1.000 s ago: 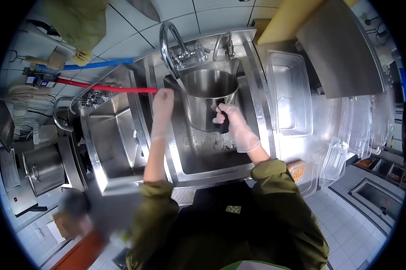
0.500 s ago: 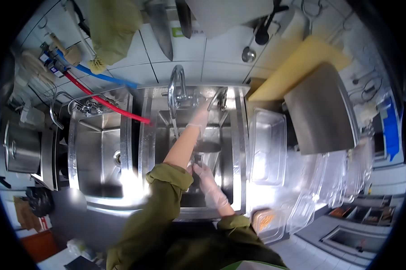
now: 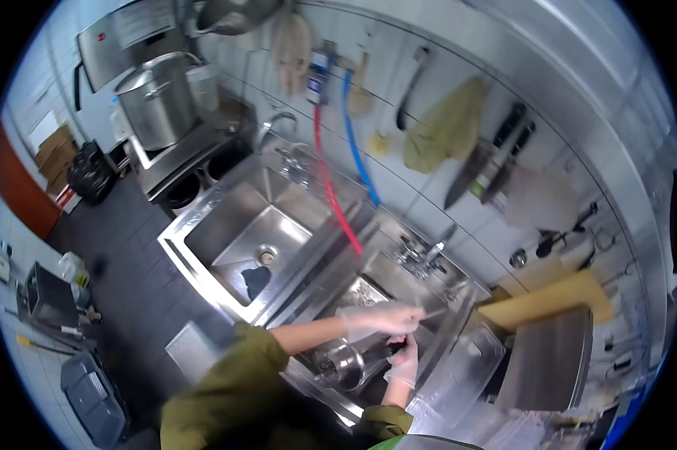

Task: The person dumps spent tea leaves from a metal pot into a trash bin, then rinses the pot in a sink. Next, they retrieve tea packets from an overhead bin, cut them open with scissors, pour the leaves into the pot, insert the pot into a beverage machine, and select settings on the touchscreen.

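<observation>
Stainless sink holds a pot near its front edge, right hand clamped on the black handle; left hand curls beside it, grip too blurred to tell. Knives hang on the tiled wall.

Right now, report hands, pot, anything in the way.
Right hand gripping black handle. Left hand close by, hold unclear. Steel pot at sink; left forearm crossing view.

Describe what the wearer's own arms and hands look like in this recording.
The left hand and right hand each wear a thin, translucent, plastic-looking glove that covers the wrist. The olive-green fabric left sleeve and matching right sleeve end short of the gloves. No markings can be made out on gloves or sleeves.
</observation>
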The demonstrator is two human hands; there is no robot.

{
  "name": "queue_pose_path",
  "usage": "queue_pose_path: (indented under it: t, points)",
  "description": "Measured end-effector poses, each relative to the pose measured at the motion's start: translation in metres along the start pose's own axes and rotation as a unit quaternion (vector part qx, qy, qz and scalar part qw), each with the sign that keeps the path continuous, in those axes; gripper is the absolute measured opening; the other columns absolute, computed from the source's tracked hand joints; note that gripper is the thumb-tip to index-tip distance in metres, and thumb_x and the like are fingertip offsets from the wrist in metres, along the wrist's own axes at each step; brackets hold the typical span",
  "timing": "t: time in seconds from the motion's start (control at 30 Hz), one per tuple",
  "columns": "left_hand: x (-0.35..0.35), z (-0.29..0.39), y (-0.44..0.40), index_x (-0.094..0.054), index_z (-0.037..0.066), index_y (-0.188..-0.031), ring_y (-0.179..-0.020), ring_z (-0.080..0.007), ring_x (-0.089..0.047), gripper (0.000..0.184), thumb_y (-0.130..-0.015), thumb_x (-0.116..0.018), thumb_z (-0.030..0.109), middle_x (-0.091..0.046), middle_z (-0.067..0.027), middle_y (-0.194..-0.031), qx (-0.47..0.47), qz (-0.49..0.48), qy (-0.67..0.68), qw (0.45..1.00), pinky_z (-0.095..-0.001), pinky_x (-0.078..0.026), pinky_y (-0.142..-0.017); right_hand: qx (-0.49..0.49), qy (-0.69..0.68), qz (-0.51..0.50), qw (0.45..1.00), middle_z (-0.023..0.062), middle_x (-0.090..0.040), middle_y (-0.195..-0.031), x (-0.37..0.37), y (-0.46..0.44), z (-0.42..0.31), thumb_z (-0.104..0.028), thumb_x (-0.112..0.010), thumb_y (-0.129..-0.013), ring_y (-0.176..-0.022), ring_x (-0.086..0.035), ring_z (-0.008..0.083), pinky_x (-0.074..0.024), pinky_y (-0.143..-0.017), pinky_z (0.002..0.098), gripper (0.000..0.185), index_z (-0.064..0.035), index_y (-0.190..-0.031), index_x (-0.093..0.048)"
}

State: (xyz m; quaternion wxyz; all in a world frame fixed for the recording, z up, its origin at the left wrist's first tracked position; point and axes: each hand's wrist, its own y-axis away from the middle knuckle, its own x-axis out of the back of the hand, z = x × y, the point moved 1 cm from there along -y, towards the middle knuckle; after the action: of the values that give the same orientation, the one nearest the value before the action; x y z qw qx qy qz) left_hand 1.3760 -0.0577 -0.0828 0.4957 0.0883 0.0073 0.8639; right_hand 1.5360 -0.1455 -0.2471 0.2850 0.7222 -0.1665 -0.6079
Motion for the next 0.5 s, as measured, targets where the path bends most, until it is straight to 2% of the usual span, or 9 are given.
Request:
queue_pose_path:
  t: [0.07,0.13,0.2,0.27,0.33,0.37,0.4,0.47,0.5]
  points:
    - [0.009,-0.002,0.051,-0.051,0.005,-0.098,-0.081,-0.0314,-0.063,0.021,-0.093,-0.048,0.025,-0.062,-0.0136,-0.083,-0.094,0.062,-0.142,0.983,-0.0399,-0.047,-0.068,0.002,-0.069,0.033,0.997,0.0040,-0.047,-0.063,-0.013,0.011,0.008,-0.030,-0.043,-0.098,-0.056,-0.045,0.0173,-0.0446,-0.057,0.0336,0.032,-0.0059,-0.077,-0.047]
    - [0.025,-0.011,0.097,-0.048,0.010,-0.128,-0.105,-0.0313,-0.059,0.039,-0.095,-0.043,0.031,-0.060,-0.0153,-0.115,-0.015,0.058,-0.184,0.981,-0.0398,-0.046,-0.087,0.075,-0.010,0.049,0.996,0.0029,-0.048,-0.064,-0.016,0.013,0.015,-0.028,-0.047,-0.096,-0.057,-0.046,0.0149,-0.0440,-0.058,0.0314,0.027,-0.0075,-0.079,-0.050]
    - [0.043,-0.013,0.150,-0.048,0.010,-0.129,-0.111,-0.0315,-0.057,0.041,-0.095,-0.042,0.033,-0.059,-0.0152,-0.120,0.032,0.099,-0.153,0.983,-0.0389,-0.044,-0.092,0.105,0.055,0.015,0.993,0.0036,-0.047,-0.063,-0.018,0.016,0.022,-0.027,-0.046,-0.097,-0.057,-0.046,0.0158,-0.0427,-0.057,0.0329,0.028,-0.0076,-0.077,-0.049]
    - [0.052,-0.035,0.192,-0.055,0.011,-0.120,-0.104,-0.0315,-0.060,0.036,-0.094,-0.046,0.034,-0.063,-0.0138,-0.112,-0.014,0.230,-0.199,0.953,-0.0393,-0.047,-0.086,0.195,0.143,-0.001,0.970,0.0036,-0.044,-0.058,-0.053,0.041,0.054,-0.031,-0.047,-0.096,-0.053,-0.044,0.0171,-0.0406,-0.054,0.0341,0.031,-0.0083,-0.075,-0.048]
    - [0.072,-0.027,0.240,-0.054,0.012,-0.124,-0.109,-0.0303,-0.058,0.039,-0.093,-0.048,0.035,-0.063,-0.0122,-0.115,0.017,0.222,-0.176,0.959,-0.0377,-0.047,-0.091,0.131,0.168,-0.070,0.975,0.0049,-0.042,-0.053,-0.059,0.049,0.075,-0.038,-0.048,-0.092,-0.050,-0.044,0.0222,-0.0431,-0.055,0.0379,0.036,-0.0097,-0.069,-0.046]
    - [0.082,-0.010,0.266,-0.054,0.012,-0.124,-0.109,-0.0297,-0.059,0.039,-0.093,-0.048,0.034,-0.063,-0.0123,-0.115,0.038,0.234,-0.205,0.950,-0.0372,-0.047,-0.091,0.131,0.171,-0.018,0.976,0.0048,-0.040,-0.050,-0.058,0.049,0.088,-0.039,-0.048,-0.088,-0.047,-0.042,0.0220,-0.0418,-0.052,0.0374,0.037,-0.0106,-0.064,-0.045]
    - [0.087,0.007,0.295,-0.054,0.011,-0.124,-0.109,-0.0290,-0.059,0.039,-0.092,-0.049,0.034,-0.063,-0.0123,-0.115,0.061,0.246,-0.228,0.940,-0.0367,-0.047,-0.091,0.137,0.175,0.006,0.975,0.0046,-0.042,-0.052,-0.079,0.075,0.113,-0.030,-0.056,-0.083,-0.044,-0.042,0.0196,-0.0386,-0.046,0.0357,0.026,-0.0079,-0.072,-0.049]
    - [0.107,0.011,0.352,-0.054,0.010,-0.124,-0.109,-0.0272,-0.059,0.040,-0.092,-0.049,0.033,-0.063,-0.0119,-0.115,0.077,0.268,-0.253,0.926,-0.0353,-0.046,-0.092,0.261,0.311,0.016,0.914,0.0043,-0.042,-0.051,-0.077,0.096,0.148,-0.026,-0.057,-0.079,-0.043,-0.042,0.0187,-0.0391,-0.045,0.0344,0.022,-0.0061,-0.073,-0.050]
    - [0.128,0.007,0.382,-0.054,0.008,-0.124,-0.109,-0.0260,-0.060,0.040,-0.092,-0.048,0.033,-0.064,-0.0115,-0.115,0.064,0.280,-0.259,0.922,-0.0345,-0.046,-0.092,0.282,0.336,0.021,0.898,0.0043,-0.042,-0.051,-0.086,0.115,0.164,-0.024,-0.056,-0.077,-0.043,-0.042,0.0182,-0.0390,-0.044,0.0335,0.020,-0.0053,-0.073,-0.051]
